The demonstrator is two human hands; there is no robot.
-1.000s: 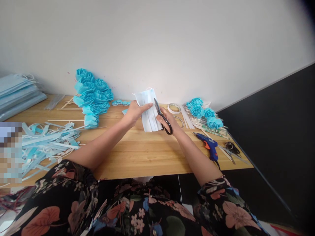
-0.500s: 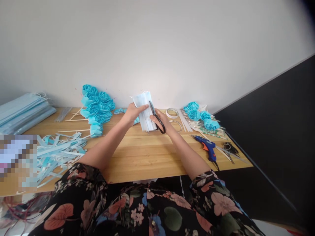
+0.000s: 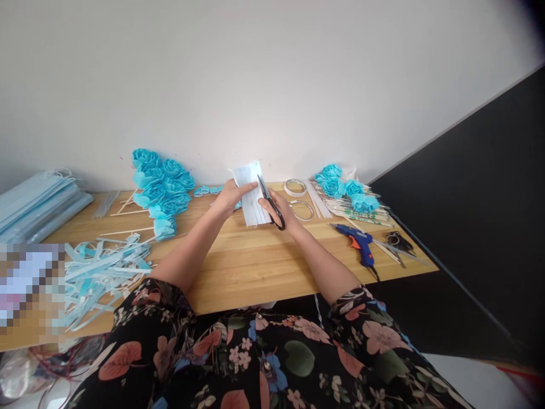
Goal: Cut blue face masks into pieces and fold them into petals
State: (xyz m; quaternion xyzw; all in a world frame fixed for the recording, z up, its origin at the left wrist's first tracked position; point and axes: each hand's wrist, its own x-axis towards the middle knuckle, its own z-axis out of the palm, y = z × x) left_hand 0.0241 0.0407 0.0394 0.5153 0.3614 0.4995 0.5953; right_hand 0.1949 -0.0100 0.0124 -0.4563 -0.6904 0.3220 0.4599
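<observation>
My left hand [image 3: 230,196] pinches the left side of a pale blue face mask [image 3: 251,196] and holds it upright above the wooden table [image 3: 255,267]. My right hand [image 3: 281,211] grips black-handled scissors [image 3: 269,203], thumb and fingers through the loops. The blades point up and lie against the mask's right edge. The mask's lower part is cut into several strips.
Blue paper-like flowers on sticks [image 3: 162,190] lie at the back left, more flowers [image 3: 347,190] at the back right. A stack of masks [image 3: 38,204] sits far left, cut strips [image 3: 102,270] near the front left. Tape rolls [image 3: 296,187], a blue glue gun [image 3: 360,244] and small snips [image 3: 398,241] lie right.
Both hands with the mask and scissors have shifted slightly left and further from me across the frames. The view has tilted, so the table sits lower and smaller.
</observation>
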